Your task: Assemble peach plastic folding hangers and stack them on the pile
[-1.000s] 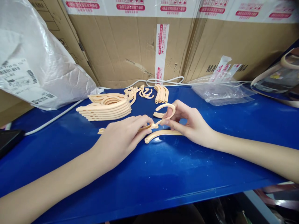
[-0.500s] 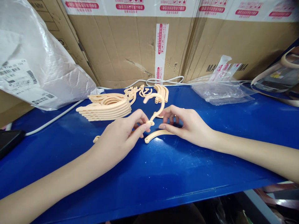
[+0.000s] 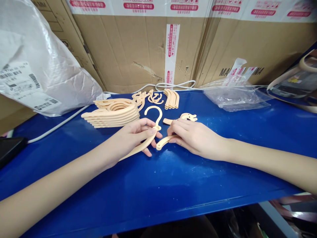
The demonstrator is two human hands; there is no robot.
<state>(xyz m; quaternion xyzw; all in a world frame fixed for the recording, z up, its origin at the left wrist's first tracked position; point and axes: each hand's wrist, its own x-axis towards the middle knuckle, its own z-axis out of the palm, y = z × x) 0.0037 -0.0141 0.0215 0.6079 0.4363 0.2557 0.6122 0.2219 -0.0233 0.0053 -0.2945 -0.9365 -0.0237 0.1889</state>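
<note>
My left hand (image 3: 138,135) pinches a cream plastic hanger hook (image 3: 158,115) at its base, the curved end pointing up. A curved hanger arm (image 3: 136,150) runs from that base down and left under the palm; whether the two are joined I cannot tell. To the right, my right hand (image 3: 188,134) has its fingers closed over another curved hanger arm (image 3: 163,142), whose holed end sticks out toward the left hand. Just behind the right hand lie a further hook-like piece (image 3: 189,116) and a short arm end (image 3: 168,121), partly covered by it.
A stack of folded hangers (image 3: 111,115) stands behind the left hand. Loose hooks (image 3: 155,98) and several arm pieces (image 3: 171,99) lie at the back. Clear plastic bags (image 3: 235,96), a white cable (image 3: 59,127), a padded parcel (image 3: 49,66) and cartons (image 3: 128,49) border the blue table (image 3: 158,198).
My left hand has turned, and the hook has shifted left and stands more upright. The hanger arm beneath it has come into view. My right hand has closed on the other arm.
</note>
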